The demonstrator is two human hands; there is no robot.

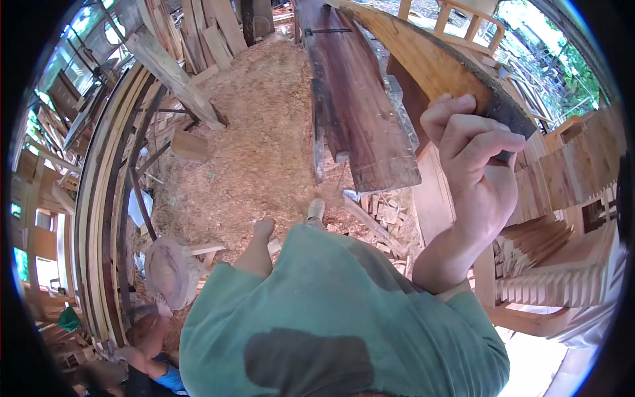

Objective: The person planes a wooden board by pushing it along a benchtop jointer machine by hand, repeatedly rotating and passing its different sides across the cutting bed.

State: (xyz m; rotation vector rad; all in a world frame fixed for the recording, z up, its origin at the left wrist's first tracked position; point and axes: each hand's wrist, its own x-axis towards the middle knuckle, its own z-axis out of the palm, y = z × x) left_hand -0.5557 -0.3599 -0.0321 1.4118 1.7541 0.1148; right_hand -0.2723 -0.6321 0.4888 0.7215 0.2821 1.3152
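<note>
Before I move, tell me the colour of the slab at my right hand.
The slab is golden-orange with a dark edge, best seen in the head view.

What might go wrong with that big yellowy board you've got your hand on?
The board might slip or swing, since only the right hand is on it and the left hand is off to the side. Its dark edge looks rough, so it may leave a splinter. The loose wood scraps near the foot could trip somebody.

Floor (254,119) opens between slanted post (173,76) and planks (360,99)
</note>
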